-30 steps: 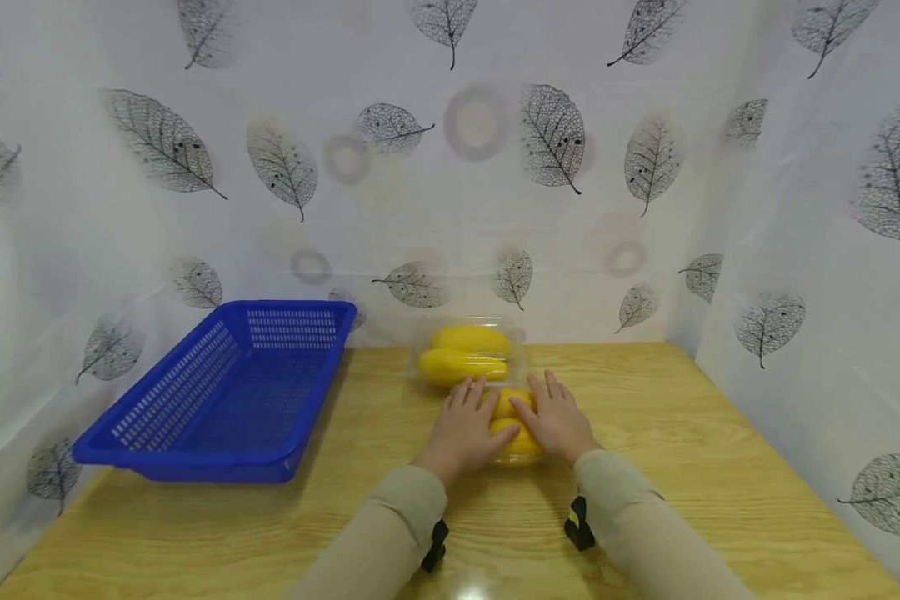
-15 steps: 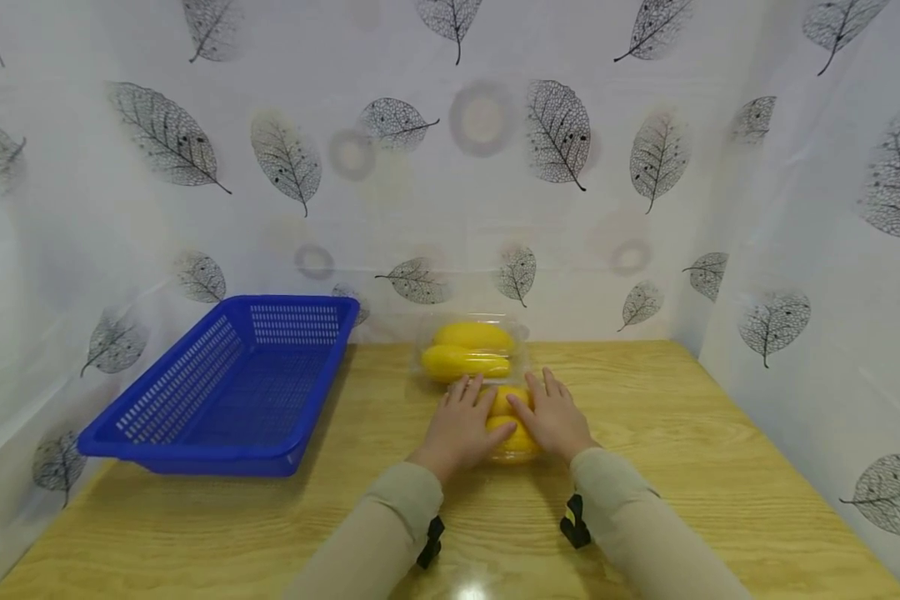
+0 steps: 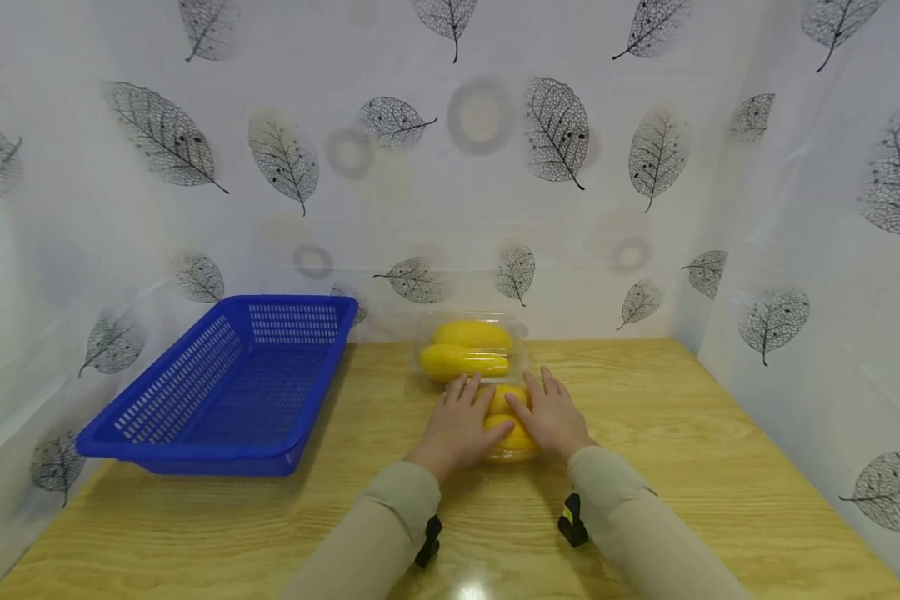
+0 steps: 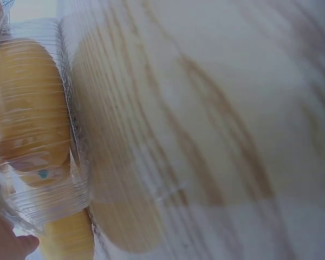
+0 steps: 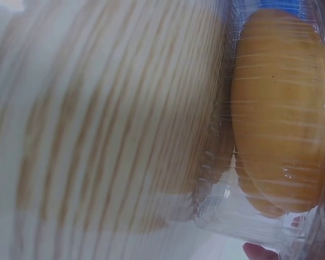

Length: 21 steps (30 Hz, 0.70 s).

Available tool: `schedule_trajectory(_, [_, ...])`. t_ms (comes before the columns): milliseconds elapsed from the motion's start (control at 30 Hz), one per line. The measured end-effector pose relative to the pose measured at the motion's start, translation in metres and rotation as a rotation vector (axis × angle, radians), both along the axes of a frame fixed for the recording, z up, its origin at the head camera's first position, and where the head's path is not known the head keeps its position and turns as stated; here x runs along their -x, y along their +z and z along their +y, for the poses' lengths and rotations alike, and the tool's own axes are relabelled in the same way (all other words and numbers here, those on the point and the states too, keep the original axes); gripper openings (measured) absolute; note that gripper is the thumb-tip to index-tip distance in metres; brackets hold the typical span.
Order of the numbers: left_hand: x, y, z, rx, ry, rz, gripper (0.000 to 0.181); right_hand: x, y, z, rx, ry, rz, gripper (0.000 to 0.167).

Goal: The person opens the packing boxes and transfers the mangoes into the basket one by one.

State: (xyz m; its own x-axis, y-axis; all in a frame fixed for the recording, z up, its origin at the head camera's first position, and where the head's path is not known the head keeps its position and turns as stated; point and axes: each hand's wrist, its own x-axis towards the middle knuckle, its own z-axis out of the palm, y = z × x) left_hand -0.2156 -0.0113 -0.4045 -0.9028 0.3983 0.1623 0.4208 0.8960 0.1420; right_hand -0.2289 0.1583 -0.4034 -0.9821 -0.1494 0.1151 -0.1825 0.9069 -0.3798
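A clear plastic clamshell box (image 3: 512,456) with orange-yellow mangoes (image 3: 512,433) in it sits on the wooden table. My left hand (image 3: 457,429) grips it from the left, and my right hand (image 3: 555,421) from the right. Both thumbs lie over the lid, and the other fingers point away from me along the sides. In the left wrist view a fingertip (image 4: 26,245) shows past the box's rim. A fingertip (image 5: 258,252) also dips below the rim in the right wrist view. Just behind stands a second clear box with longer yellow mangoes (image 3: 465,361).
A blue plastic basket (image 3: 187,462) with slotted walls stands to the left on the table (image 3: 667,500). White sheeting (image 3: 465,200) with a leaf print encloses the table at the back and both sides.
The head view has shifted slightly. Both hands stay on the front box, which stays in its place.
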Motion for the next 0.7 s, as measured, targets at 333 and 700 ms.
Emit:
schedule_trajectory(333, [0.0013, -0.0004, -0.0044, 0.004, 0.008, -0.001, 0.072, 0.0002, 0.0009, -0.0050, 0.012, 0.003, -0.011, 0.069])
schedule_trajectory(700, [-0.0001, -0.0008, -0.0036, -0.006, 0.006, 0.002, 0.071, -0.0022, 0.0026, -0.0058, 0.017, -0.001, -0.017, 0.068])
